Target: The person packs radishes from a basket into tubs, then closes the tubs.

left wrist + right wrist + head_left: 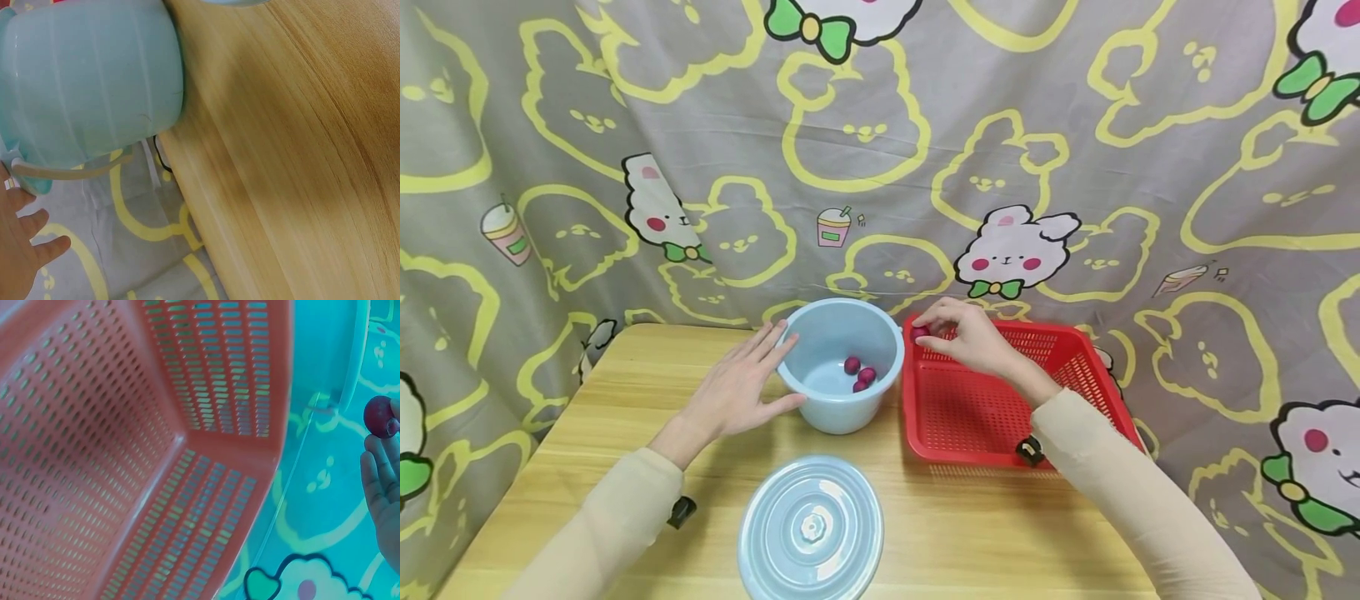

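My right hand [972, 337] pinches a small dark-red round fruit [379, 417] between thumb and fingertips, over the far left corner of the red plastic basket [912, 421]. That corner lies right beside the light-blue bucket [841, 414]. Inside the bucket, 3 similar dark-red fruits [852, 365] sit on the bottom. My left hand [735, 387] rests at the bucket's left side with fingers spread and fairly straight, fingertips right at the rim. From the left wrist view, the bucket's beige handle [75, 170] hangs close to those fingers.
A round light-blue lid [811, 533] lies flat on the wooden table [700, 542] in front of the bucket. Behind the table hangs a grey curtain [737, 142] with yellow cartoon outlines. The basket's floor shows no fruit.
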Motion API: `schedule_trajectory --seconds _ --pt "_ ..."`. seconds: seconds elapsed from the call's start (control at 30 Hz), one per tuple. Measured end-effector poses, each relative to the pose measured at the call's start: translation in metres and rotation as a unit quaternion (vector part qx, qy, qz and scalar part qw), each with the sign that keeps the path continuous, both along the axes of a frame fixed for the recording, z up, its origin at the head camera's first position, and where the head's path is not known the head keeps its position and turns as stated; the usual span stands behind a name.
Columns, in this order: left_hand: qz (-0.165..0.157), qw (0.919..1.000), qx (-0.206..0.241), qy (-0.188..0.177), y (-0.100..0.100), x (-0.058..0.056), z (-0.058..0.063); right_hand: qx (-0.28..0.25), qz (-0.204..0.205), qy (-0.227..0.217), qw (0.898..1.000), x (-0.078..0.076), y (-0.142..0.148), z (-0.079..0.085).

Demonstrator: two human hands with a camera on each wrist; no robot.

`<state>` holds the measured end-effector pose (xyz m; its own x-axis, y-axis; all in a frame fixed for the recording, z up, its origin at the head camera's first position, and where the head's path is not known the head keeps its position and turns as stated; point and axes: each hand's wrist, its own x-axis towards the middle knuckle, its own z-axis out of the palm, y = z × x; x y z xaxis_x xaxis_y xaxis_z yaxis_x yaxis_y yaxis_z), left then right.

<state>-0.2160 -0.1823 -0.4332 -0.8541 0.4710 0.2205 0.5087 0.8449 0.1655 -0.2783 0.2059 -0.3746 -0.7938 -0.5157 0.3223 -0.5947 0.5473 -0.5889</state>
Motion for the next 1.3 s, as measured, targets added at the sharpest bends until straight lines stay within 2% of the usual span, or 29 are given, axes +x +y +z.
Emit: schedule_trajectory --seconds 0.47,0.83,1.0,1.3 --pt "0.003 1.0 -0.003 -0.003 0.0 0.0 0.001 0.018 0.042 -0.038 0.998 0.002 -0.043 0.009" --pt "0.004 0.9999 -0.011 0.007 0.0 -0.001 -0.001 0.023 0.088 -0.045 0.995 0.003 -0.072 0.002" --pt "0.004 0.9999 -0.012 0.008 0.0 -0.001 -0.001 0.036 0.102 -0.034 0.994 0.002 -0.083 -0.002" --pt "0.003 0.9999 -0.01 0.011 -0.001 -0.001 -0.002 0.065 0.108 -0.052 0.991 0.002 -0.097 -0.012"
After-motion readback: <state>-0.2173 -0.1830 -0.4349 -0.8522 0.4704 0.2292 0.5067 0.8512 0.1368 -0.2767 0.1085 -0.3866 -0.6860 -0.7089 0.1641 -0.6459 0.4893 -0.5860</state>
